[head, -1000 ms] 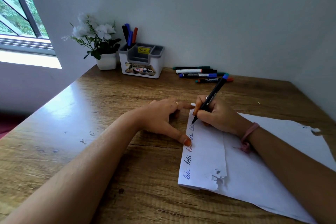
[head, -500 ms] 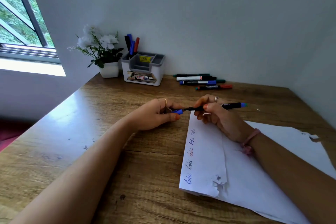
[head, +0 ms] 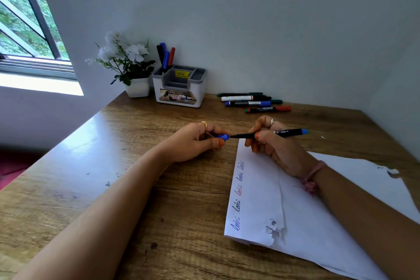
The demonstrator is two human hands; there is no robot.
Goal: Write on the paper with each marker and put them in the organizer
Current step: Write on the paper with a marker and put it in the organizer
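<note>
My right hand [head: 272, 143] grips a black marker with a blue end [head: 286, 133], held level above the top edge of the white paper [head: 306, 216]. Its tip points left at a blue cap [head: 222, 137], which my left hand [head: 197, 141] pinches between thumb and fingers. Tip and cap are just touching or nearly so. Several short written words run down the paper's left edge. The white and grey organizer [head: 181, 88] stands at the back by the wall with several markers upright in its left compartment. Several more markers [head: 252, 102] lie on the table to its right.
A white pot of white flowers [head: 127, 63] stands left of the organizer. The wooden table [head: 113, 154] sits in a wall corner, with a window [head: 25, 18] at the left. The paper has torn spots near its lower fold and far right edge.
My right hand stopped writing, lifted the marker off the paper and turned it level. My left hand left the paper's edge and brought the blue cap up to the tip.
</note>
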